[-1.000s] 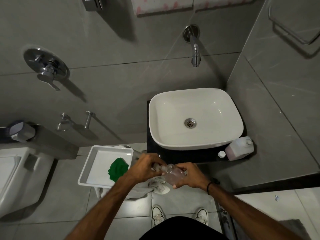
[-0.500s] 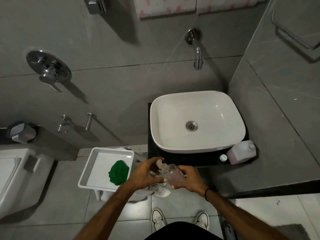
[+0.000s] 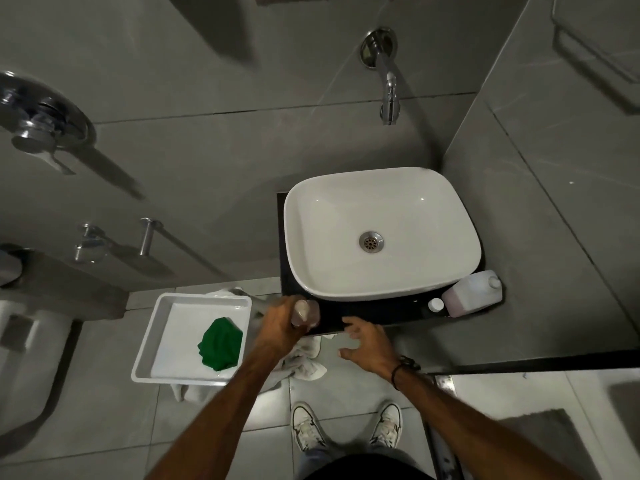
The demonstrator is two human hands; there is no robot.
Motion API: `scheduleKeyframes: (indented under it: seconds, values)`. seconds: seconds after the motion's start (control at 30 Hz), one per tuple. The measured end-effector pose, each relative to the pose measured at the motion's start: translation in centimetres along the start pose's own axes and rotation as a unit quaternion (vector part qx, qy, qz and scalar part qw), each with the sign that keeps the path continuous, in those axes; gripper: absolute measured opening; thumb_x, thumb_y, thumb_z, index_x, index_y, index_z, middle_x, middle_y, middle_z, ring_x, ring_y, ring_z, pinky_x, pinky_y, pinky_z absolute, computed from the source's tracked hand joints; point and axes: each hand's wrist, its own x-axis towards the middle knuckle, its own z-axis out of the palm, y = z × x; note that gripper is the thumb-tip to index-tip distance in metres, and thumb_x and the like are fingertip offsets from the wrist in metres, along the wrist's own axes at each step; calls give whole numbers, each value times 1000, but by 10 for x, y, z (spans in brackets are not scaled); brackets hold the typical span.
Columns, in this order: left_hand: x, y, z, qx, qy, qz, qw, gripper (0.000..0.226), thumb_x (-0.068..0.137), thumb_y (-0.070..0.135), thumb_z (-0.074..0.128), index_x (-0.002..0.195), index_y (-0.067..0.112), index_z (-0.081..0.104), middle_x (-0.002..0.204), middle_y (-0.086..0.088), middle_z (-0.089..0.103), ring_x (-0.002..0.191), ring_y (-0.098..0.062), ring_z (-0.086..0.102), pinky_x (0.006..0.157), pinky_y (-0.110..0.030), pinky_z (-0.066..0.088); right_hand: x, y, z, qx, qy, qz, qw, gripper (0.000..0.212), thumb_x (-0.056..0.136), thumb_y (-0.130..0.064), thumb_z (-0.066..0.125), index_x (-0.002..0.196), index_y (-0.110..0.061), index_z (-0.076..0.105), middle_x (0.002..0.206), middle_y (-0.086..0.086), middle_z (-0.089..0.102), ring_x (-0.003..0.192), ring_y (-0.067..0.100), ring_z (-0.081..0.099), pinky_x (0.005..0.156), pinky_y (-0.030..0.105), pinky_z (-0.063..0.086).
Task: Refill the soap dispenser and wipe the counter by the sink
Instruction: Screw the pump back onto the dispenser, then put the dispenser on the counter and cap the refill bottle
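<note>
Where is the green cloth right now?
The green cloth lies in the white tray's near right corner, on the floor left of the sink counter.

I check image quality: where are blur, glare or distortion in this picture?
Head view: dim light; wall lines bow from the wide lens; left hand and soap dispenser slightly blurred; small glints on the sink; edges soft.

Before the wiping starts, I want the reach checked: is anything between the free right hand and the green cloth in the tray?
Yes. The left hand, holding the dispenser, lies between the right hand and the green cloth.
</note>
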Motion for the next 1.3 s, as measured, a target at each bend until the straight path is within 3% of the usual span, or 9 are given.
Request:
scheduleKeyframes:
  seconds: [0.1, 0.27, 0.4, 0.5, 0.7, 0.83, 1.17, 1.23, 1.3]
  values:
    - [4, -6, 6, -2, 11, -5, 1000, 48, 75, 16, 84, 119, 15, 66, 115, -8, 73, 102, -29, 70, 83, -25, 48, -9, 25, -14, 16, 21, 43, 999, 56, 71, -16, 89, 121, -15, 66, 100, 0, 67, 86, 16, 65, 68, 6, 48]
    - [-9, -10, 21, -61, 59, -138, 987, 44, 77, 7, 80, 114, -2, 57, 96, -13, 66, 94, -37, 69, 72, -35, 51, -22, 58, -42, 86, 59, 113, 988, 46, 73, -7, 87, 115, -6, 67, 107, 17, 71, 98, 33, 70, 90, 39, 58]
    - [-34, 0, 51, -57, -151, -241, 957, 20, 85, 15, 75, 96, 7, 61, 72, -10, 67, 56, -24, 65, 48, -29, 54, -41, 95, -81, 103, 159, 158, 969, 51, 74, -21, 88, 118, -15, 64, 111, 8, 70, 102, 25, 67, 96, 41, 54]
    - [-31, 31, 82, -6, -213, -164, 963, 20, 86, 14, 71, 98, -1, 67, 86, -19, 74, 71, -30, 70, 64, -34, 59, -54, 123, -119, 99, 262, 185, 942, 63, 73, -28, 88, 127, -13, 58, 123, 8, 65, 115, 26, 61, 103, 40, 49]
    - [3, 144, 146, 57, -126, 93, 986, 28, 93, 13, 63, 119, 6, 67, 121, -15, 65, 111, -32, 64, 92, -34, 49, -53, 144, -186, 149, 353, 109, 917, 99, 63, -26, 94, 145, -18, 39, 144, 10, 50, 125, 31, 57, 100, 52, 53]
    - [34, 199, 185, 89, -111, 186, 972, 49, 97, 10, 53, 146, 8, 49, 147, -15, 51, 133, -34, 49, 109, -43, 43, -33, 137, -201, 90, 352, 33, 931, 103, 59, -38, 94, 145, -19, 41, 144, 5, 54, 134, 25, 50, 109, 46, 46]
    - [49, 223, 226, 44, -18, 154, 987, 13, 95, 10, 62, 107, 5, 64, 113, -15, 66, 105, -32, 61, 81, -46, 54, -7, 148, -200, 95, 336, -41, 936, 76, 56, -36, 96, 122, -26, 60, 115, -11, 68, 103, -1, 59, 84, 5, 43]
    - [38, 224, 211, -42, 36, 155, 986, 7, 93, 8, 66, 99, 5, 64, 101, -13, 68, 92, -27, 64, 79, -37, 55, -12, 152, -203, 82, 319, -62, 942, 71, 54, -34, 96, 117, -27, 62, 110, -15, 66, 98, -2, 59, 80, -2, 40]
    - [21, 228, 192, -106, 111, 164, 974, 14, 90, 11, 73, 99, 14, 62, 91, 0, 67, 81, -3, 63, 74, -8, 49, -20, 153, -207, 59, 297, -79, 950, 72, 55, -32, 96, 119, -26, 63, 112, -13, 67, 99, -2, 58, 81, -2, 39]
